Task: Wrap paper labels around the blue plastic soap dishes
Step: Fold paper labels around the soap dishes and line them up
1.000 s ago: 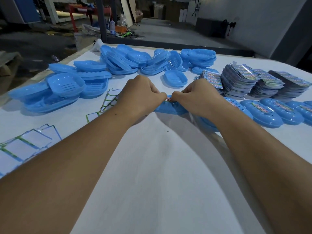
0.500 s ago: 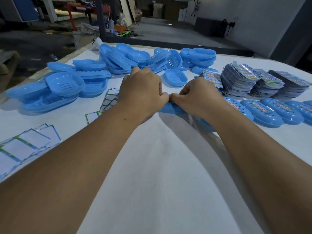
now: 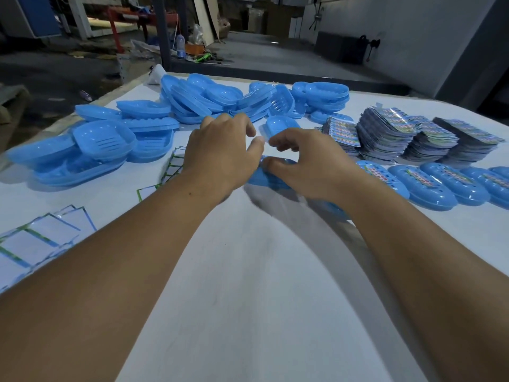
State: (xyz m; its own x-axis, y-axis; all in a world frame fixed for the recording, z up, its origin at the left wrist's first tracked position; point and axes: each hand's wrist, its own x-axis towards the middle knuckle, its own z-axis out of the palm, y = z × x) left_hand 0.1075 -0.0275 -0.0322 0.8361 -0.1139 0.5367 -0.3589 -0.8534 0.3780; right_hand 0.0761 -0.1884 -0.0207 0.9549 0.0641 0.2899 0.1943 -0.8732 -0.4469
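Dim workshop room, grey wall (image 3: 407,34) far right, concrete floor (image 3: 49,78) left with clutter and a red frame (image 3: 118,26) far back. Large white bench (image 3: 248,271) fills most of the view. Far left and far centre of it: heaps of unlabelled blue soap dishes (image 3: 192,103), loose and nested. Far right: stacks of printed paper labels (image 3: 385,133). Right edge: row of wrapped dishes (image 3: 429,186), label bands across their tops. Left, near and mid: blank-side cards (image 3: 35,244) with green and blue borders. Centre: one soap dish (image 3: 264,175) lying on the bench, mostly hidden under both hands. Left hand (image 3: 220,155) above it, fingers spread and relaxed, gripping nothing. Right hand (image 3: 308,161) fingers loosely curled, thumb at the dish's top; contact unclear, motion blur.
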